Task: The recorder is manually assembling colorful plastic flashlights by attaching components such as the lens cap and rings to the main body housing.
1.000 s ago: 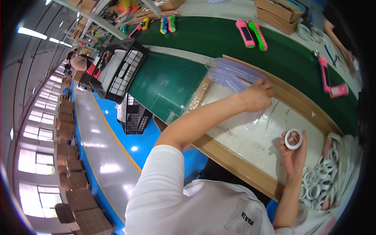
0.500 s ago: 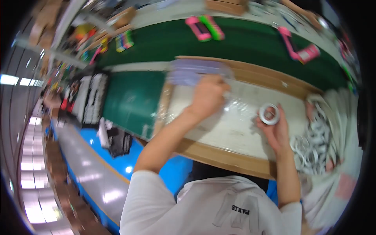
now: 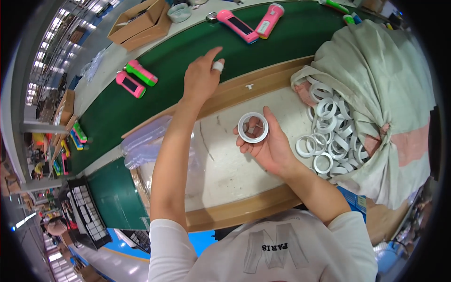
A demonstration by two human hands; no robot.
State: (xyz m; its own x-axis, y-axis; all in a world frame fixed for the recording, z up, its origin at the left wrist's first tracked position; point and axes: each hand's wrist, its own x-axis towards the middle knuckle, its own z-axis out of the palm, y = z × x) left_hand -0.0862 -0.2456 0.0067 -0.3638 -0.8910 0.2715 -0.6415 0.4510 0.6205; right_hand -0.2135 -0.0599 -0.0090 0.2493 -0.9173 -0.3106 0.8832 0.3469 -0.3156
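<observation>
My left hand (image 3: 202, 77) reaches over the green belt, past the far wall of the shallow cardboard tray. Its index finger is stretched out and the thumb, wrapped in a white band, stands apart; nothing shows in its grasp. Over the tray's pale floor, my right hand (image 3: 273, 149) is turned palm up. Its fingers hold a white ring (image 3: 254, 140), and parts of the fingers show through the ring's middle. To the right, a heap of similar white rings (image 3: 323, 163) spills from the mouth of a woven sack (image 3: 357, 61).
Clear plastic sheets (image 3: 146, 143) lie at the tray's left end. Along the green belt (image 3: 178, 66) lie pink flashlights (image 3: 237, 26) and a pink-and-green pair (image 3: 141, 73). An open cardboard box (image 3: 140, 23) stands beyond. A black crate (image 3: 89, 211) is at the left.
My left hand has left the plastic sheets and moved out over the belt. My right hand still holds the white ring. The whole view has turned toward the right.
</observation>
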